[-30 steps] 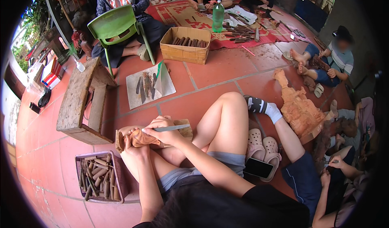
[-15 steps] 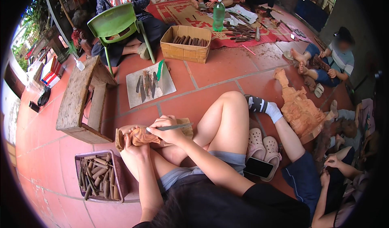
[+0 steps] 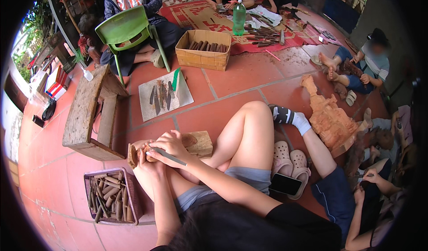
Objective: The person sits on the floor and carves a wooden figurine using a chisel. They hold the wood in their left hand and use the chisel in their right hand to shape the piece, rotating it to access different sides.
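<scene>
Bench (image 3: 82, 112): far left, old planks, rough and stained, built into an open, squared frame.
Basket (image 3: 133, 195): just below it, purplish plastic with a lattice wall, packed with brown rods (image 3: 109, 195), rounded and jumbled.
Chair (image 3: 124, 28): smooth green plastic, curved backrest, slim legs.
Carving (image 3: 133, 155): here's the centre of things, brown wood, held over the person's leg (image 3: 179, 184); a squared end pokes out at the left, the rest mostly lost under fingers.
Left hand (image 3: 151, 168): wrapped round the carving from the near side, fingers curled.
Sheet (image 3: 180, 101): pale, flat on the red tiles (image 3: 240, 79), thin dark tools (image 3: 156, 101) spread across it.
Right hand (image 3: 171, 148): knuckles up over the carving, grasping a blade (image 3: 168, 157), grey, narrow and flat, slanting down to the right; whether it touches the wood, I can't tell.
Block (image 3: 200, 145): just right of that hand, pale timber, square-ended.
Carton (image 3: 203, 61): tan cardboard, boxy, dark cylindrical sticks (image 3: 204, 46) lined up inside.
Bottle (image 3: 239, 19): translucent green plastic, upright, white-capped.
Phone (image 3: 285, 185): glossy black slab beside the clogs (image 3: 299, 164), pink, rounded, punched with holes.
Sculpture (image 3: 330, 121): reddish-brown, craggy, bulky at one end, narrow at the other.
</scene>
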The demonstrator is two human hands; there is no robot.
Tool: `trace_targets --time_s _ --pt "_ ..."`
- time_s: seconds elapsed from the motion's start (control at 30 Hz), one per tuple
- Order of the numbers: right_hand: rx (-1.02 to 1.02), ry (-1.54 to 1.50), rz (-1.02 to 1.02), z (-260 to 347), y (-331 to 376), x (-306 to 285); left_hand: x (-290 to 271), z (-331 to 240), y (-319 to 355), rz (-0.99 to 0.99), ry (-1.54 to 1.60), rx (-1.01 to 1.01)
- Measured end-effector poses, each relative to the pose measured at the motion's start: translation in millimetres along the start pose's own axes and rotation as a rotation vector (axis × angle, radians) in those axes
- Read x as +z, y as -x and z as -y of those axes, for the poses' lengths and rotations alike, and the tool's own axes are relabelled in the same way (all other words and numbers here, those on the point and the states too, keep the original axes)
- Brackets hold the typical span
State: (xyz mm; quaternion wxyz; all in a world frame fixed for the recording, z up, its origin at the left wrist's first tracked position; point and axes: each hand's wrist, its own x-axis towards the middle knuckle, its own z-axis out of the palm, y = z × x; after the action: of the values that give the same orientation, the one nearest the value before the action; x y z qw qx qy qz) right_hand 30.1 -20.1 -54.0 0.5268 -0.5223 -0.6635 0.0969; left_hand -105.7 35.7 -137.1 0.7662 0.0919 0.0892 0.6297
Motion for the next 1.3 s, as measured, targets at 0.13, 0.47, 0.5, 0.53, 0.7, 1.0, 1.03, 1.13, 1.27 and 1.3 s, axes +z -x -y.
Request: trace_targets --time_s 0.13,0.47,0.5,0.53,0.7,1.0,1.03,1.13,1.27,1.3 --pt "-0.067 0.059 -0.042 -4 4 -2 -4 -2 -4 0.085 -0.02 0.006" --pt "-0.063 0.056 0.028 -10 1 -41 0 0 -4 -0.012 -0.077 0.027" --pt "-0.079 0.054 0.017 -8 0 -41 0 2 -4 -0.002 -0.077 0.03" --pt "-0.08 0.017 0.015 -5 -2 -38 1 3 -4 0.008 -0.078 0.032" --pt "-0.147 0.033 -0.004 0 0 -13 -4 3 -5 0.039 -0.058 0.033" --pt "-0.037 0.074 0.007 -9 7 -36 -7 3 -7 0.039 -0.046 0.0" --pt "-0.032 0.084 0.015 -10 7 -39 -8 2 -8 0.037 -0.046 0.001" --pt "-0.026 0.099 0.04 -8 4 -45 -9 2 -9 0.031 -0.069 0.035" --pt "-0.089 0.026 -0.001 -3 0 -37 -8 4 -6 0.036 -0.063 0.023" --pt "-0.108 0.029 0.004 -2 -1 -33 -9 3 -7 0.036 -0.056 0.024"
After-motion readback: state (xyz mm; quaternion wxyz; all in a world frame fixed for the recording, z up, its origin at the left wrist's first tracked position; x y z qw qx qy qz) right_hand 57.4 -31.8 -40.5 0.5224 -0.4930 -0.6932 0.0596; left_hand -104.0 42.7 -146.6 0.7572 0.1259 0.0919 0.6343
